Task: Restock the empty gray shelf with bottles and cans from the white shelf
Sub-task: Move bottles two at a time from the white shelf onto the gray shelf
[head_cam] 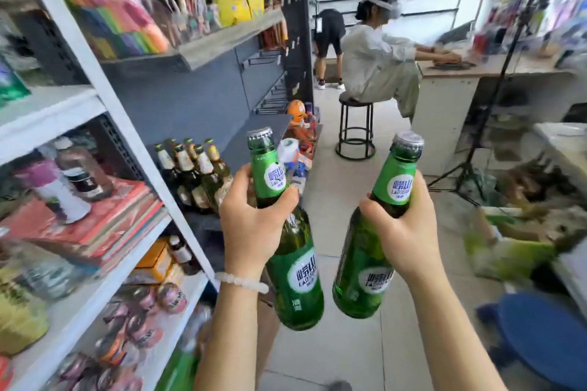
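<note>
Green glass bottles, one in left hand (251, 219), one in right hand (401, 232); fingers wrapped at shoulders for carrying, held near gray shelf (254, 133) beside brown bottles (193, 168).

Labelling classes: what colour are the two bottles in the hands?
Green glass, green-and-white labels, silver caps: left bottle, right bottle. Best seen in the head view.

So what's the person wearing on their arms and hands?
Both forearms are bare, with no sleeves showing. The left hand has a bracelet of pale, milky white beads round its wrist. The right hand has nothing on it: no gloves, rings or watch show.
</note>
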